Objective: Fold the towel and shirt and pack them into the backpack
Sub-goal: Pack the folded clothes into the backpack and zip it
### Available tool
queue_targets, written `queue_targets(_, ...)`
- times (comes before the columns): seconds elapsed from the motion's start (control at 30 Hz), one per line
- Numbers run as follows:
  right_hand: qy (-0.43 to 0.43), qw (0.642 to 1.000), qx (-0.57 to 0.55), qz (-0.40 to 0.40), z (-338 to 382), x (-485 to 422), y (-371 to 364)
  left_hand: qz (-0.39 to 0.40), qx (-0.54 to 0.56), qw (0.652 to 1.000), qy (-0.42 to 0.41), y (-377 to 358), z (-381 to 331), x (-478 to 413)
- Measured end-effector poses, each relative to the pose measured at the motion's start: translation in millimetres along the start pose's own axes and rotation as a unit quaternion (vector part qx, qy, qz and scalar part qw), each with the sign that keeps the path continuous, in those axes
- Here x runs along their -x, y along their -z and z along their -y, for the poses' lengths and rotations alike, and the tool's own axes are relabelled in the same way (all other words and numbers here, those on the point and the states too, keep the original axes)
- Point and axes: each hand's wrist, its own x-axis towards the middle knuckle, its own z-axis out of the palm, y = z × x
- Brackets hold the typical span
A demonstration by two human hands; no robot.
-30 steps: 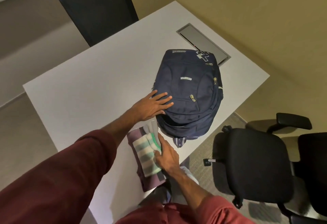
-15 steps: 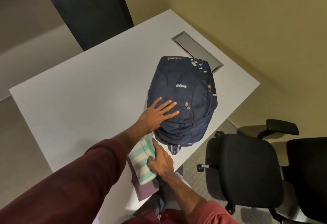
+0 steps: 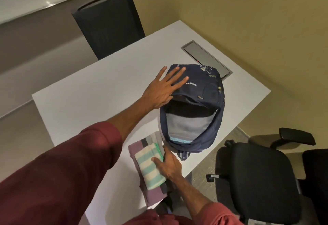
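Note:
A navy backpack (image 3: 204, 89) lies on the white table (image 3: 99, 89), its main compartment gaping toward me and showing a grey lining (image 3: 188, 123). My left hand (image 3: 165, 86) presses flat, fingers spread, on the front flap, pushing it back. Just in front of the opening sits a folded green-and-white striped towel (image 3: 148, 166) on top of a folded purple striped shirt (image 3: 154, 194). My right hand (image 3: 169, 165) grips the right edge of that stack, thumb on the towel, fingers tucked at its side.
A grey cable hatch (image 3: 204, 57) is set into the table behind the backpack. One black office chair (image 3: 257, 180) stands close at the right of the table edge, another black chair (image 3: 108, 22) at the far side. Beige walls enclose the corner.
My left hand slid up the backpack and pushed the front flap back, so the main compartment now gapes. My right hand stays on the folded stack.

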Motion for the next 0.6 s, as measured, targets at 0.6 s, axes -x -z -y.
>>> queue_targets(0.6,0.126,0.988,0.062,-0.059,7,26,3,0.005,0.160,0.974,0.161,30,33,-51)
